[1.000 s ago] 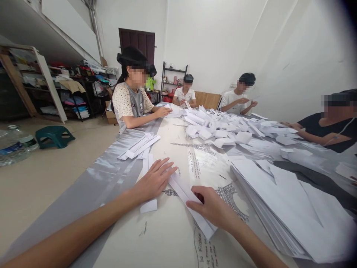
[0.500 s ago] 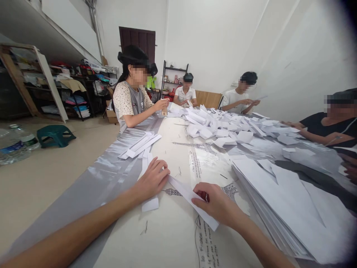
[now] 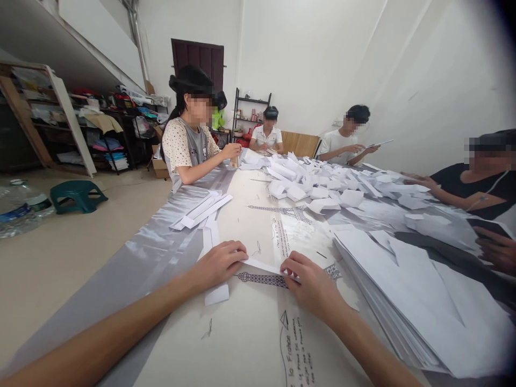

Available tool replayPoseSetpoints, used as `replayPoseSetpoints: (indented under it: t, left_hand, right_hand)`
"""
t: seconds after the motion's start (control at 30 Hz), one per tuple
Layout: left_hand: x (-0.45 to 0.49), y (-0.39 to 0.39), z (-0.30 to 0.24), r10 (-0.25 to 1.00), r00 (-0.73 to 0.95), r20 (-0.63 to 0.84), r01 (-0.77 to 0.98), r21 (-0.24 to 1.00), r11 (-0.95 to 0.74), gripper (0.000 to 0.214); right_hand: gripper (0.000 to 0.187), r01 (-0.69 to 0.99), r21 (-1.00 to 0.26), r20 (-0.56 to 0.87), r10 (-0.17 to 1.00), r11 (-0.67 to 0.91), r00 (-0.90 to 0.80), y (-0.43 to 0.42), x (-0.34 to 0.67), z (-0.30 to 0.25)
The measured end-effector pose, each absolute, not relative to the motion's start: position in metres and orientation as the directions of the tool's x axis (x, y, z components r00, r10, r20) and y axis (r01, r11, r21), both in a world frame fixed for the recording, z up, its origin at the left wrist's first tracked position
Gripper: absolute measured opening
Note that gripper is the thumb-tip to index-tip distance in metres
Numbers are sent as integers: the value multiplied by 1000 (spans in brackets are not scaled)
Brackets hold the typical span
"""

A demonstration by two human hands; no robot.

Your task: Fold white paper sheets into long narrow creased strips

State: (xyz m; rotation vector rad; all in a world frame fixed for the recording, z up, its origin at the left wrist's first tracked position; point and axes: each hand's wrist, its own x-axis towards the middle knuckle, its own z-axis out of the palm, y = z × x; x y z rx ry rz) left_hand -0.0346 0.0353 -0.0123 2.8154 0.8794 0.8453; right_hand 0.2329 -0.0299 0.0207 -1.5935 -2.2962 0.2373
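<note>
A narrow, folded-looking strip of white paper point(image 3: 264, 265) is held just above or against the surface point(image 3: 209, 349), which is covered by a cream sheet with black tower prints; contact along the lower edge cannot be confirmed. The left end of the strip is gripped by the left hand point(image 3: 221, 262), the fingers appearing pressed together on it. The right end is pinched between the thumb and curled fingers of the right hand point(image 3: 308, 277). The strip is judged to be partway through folding; whether its crease is complete cannot be told.

Partly behind the left hand, a long strip of white paper point(image 3: 210, 236) lies on the surface; a short white paper end point(image 3: 216, 295) shows on the near side of the same hand. Farther off, a loose group of flat white folded strips point(image 3: 207, 209) is laid on the grey cloth; these are judged to be finished or set aside.

To the right, a thick stack of flat white paper sheets point(image 3: 419, 290) is placed; much material is therefore judged to be unworked. Beyond it, a broad heap of bent white paper pieces point(image 3: 318, 183) is spread, and paper is handled by co-workers around the surface.
</note>
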Motion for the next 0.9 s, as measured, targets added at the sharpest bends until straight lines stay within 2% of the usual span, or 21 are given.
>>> replayPoseSetpoints:
  t: [0.2,0.33,0.53,0.73,0.9]
  left_hand:
    - [-35,32,-6,458,765,452,389,241,-889,22]
    - [-35,32,-6,445,782,437,369,250,-895,23]
    - [-35,34,-9,445,764,466,350,280,-894,26]
    - [-35,34,-9,481,735,477,382,296,-876,27]
    - [-35,34,-7,515,729,452,417,304,-857,29]
  right_hand:
    - [15,830,-435,70,932,350,-357,-33,231,25]
    - [8,805,-507,13,936,308,-351,-36,231,27]
    - [15,789,-527,7,930,316,-368,-37,229,28]
    - [31,769,-529,34,914,359,-404,-36,227,26]
    - [31,758,-548,42,916,355,-399,-35,227,24]
